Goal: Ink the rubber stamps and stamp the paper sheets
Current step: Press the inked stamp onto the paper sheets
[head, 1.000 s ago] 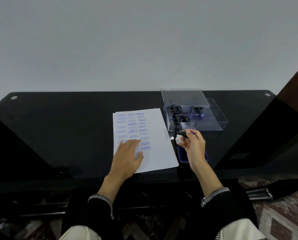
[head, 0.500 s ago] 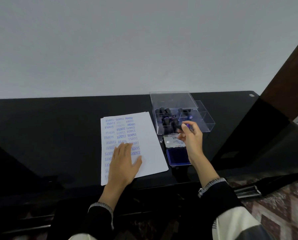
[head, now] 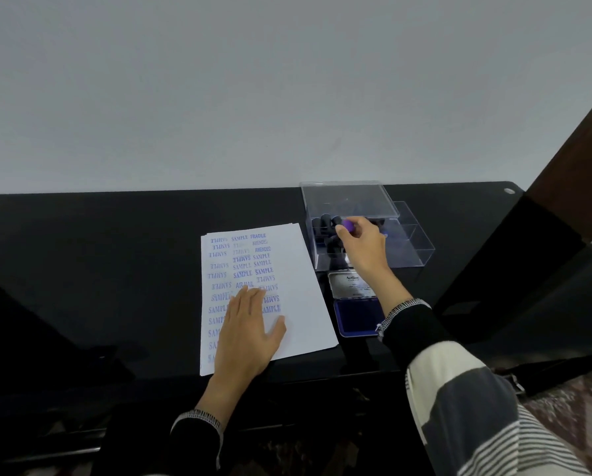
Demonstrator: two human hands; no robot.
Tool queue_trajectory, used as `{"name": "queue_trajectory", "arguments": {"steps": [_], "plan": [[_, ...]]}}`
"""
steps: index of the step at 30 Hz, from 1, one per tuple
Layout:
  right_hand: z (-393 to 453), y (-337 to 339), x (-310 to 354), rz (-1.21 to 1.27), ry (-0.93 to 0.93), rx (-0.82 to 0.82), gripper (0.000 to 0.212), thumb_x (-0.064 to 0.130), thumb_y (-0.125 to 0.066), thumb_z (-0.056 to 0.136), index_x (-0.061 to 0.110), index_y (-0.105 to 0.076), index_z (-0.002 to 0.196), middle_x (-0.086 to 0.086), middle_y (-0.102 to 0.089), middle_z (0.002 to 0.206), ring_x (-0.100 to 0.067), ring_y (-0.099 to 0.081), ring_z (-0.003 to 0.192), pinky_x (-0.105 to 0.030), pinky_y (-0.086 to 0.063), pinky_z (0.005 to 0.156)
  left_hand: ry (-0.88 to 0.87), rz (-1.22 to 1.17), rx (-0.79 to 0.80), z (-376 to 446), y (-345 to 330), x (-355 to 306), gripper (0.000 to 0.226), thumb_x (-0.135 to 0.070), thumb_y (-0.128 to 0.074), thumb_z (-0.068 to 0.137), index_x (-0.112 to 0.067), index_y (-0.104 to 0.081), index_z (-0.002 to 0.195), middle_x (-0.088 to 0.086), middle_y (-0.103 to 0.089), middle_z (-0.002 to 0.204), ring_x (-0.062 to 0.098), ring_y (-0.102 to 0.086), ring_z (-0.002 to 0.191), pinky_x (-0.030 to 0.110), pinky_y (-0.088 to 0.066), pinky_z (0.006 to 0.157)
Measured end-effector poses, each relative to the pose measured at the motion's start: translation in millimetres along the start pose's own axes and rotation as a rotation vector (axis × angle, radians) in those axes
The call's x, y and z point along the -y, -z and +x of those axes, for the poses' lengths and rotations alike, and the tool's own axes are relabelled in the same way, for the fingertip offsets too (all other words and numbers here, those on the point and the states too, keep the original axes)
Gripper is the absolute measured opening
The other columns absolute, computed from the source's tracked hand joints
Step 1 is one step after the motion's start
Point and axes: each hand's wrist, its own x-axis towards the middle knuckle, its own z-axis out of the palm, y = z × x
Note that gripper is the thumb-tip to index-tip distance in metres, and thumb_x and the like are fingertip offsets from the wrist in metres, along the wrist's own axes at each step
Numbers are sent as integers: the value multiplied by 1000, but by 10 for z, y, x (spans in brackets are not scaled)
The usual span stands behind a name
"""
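The paper sheets (head: 298, 269) are laid in a stack on the black glossy worktop (head: 116, 269), a little skewed, and the top sheet is covered in rows of blue stamped words such as SAMPLE, FRAGILE, AMENDED and AIR MAIL. The stack is held flat by the left hand (head: 249, 334), whose fingers are stretched out straight and pressed onto the lower half of the page, the thumb spread to the side.

Just to the right of the paper, a clear plastic box (head: 421, 242) is set near the far edge of the worktop, its lid raised behind it. Several dark rubber stamps (head: 325, 223) are stored in its left compartments. The right hand (head: 363, 249) is held over the box, and a stamp with a purple end (head: 348, 225) is pinched between its curled fingers and thumb, just above the other stamps.

Between the box and the near edge, an open ink pad (head: 354, 319) is placed, its blue pad turned up and its printed lid (head: 346, 286) folded back toward the box. The right forearm, in a dark sleeve with a patterned cuff, is stretched across it.
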Motion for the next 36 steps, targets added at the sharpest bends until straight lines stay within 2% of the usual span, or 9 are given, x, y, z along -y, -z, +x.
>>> {"name": "queue_trajectory", "arguments": {"steps": [2, 7, 10, 13, 16, 20, 28, 33, 36], "plan": [[70, -33, 21, -64, -11, 13, 13, 28, -64, 89, 25, -56, 99, -5, -65, 102, -28, -57, 105, -44, -50, 91, -3, 0, -8, 2, -10, 2, 71, -58, -34, 88, -10, -43, 139, 2, -44, 144, 19, -26, 142, 32, -15, 118], [205, -95, 95, -182, -9, 71, 23, 27, -68, 88, 9, -58, 99, -5, -60, 92, -17, -54, 83, -19, -41, 64, 12, -9, -23, 8, -26, 0, 71, -59, -34, 86, -11, -45, 137, 1, -45, 142, 19, -29, 141, 32, -18, 118], [293, -136, 78, -299, -14, 86, 23, 35, -69, 86, 16, -58, 95, -2, -62, 92, -20, -57, 90, -36, -47, 85, 25, -4, -3, 14, -29, -2, 72, -60, -32, 85, -12, -43, 138, 0, -43, 144, 17, -26, 142, 34, -19, 119], [332, -167, 52, -362, -57, 114, 29, 38, -69, 86, 19, -49, 95, -1, -57, 96, -25, -53, 97, -46, -39, 97, 43, -14, 12, 22, -33, 2, 70, -59, -36, 86, -14, -40, 140, -2, -40, 146, 15, -23, 143, 33, -19, 119], [337, -197, 14, -371, -44, 108, 25, 35, -68, 87, 18, -51, 92, 1, -57, 88, -21, -48, 88, -44, -28, 99, 50, -18, 22, 25, -36, 6, 64, -53, -45, 89, -15, -39, 140, -2, -39, 147, 15, -22, 144, 34, -19, 119], [324, -268, 12, -409, -29, 84, 22, 33, -65, 89, 16, -58, 100, 3, -57, 90, -18, -44, 89, -46, -25, 104, 43, -27, 8, 25, -19, -18, 60, -46, -54, 91, -14, -40, 139, -2, -40, 145, 15, -23, 143, 34, -20, 119], [327, -341, 13, -620, -36, 197, 18, 30, -57, 95, 22, -69, 106, -2, -66, 113, -28, -50, 118, -55, -17, 109, 40, -26, 4, 29, -15, -20, 60, -46, -54, 91, -15, -39, 140, -4, -38, 146, 13, -21, 143, 29, -11, 117], [288, -349, 24, -684, -43, 135, 24, 30, -65, 89, 18, -64, 110, -6, -64, 115, -28, -51, 119, -53, -22, 110, 51, -29, 18, 25, -9, -13, 60, -48, -53, 91, -16, -38, 140, -3, -37, 147, 14, -21, 144, 29, -12, 118], [271, -359, 9, -672, -72, 87, 33, 33, -69, 86, 12, -60, 110, -10, -65, 112, -30, -58, 110, -50, -35, 106, 56, -33, 17, 24, -7, -18, 61, -47, -54, 91, -14, -39, 140, -3, -38, 147, 14, -21, 144, 31, -14, 118]]}}
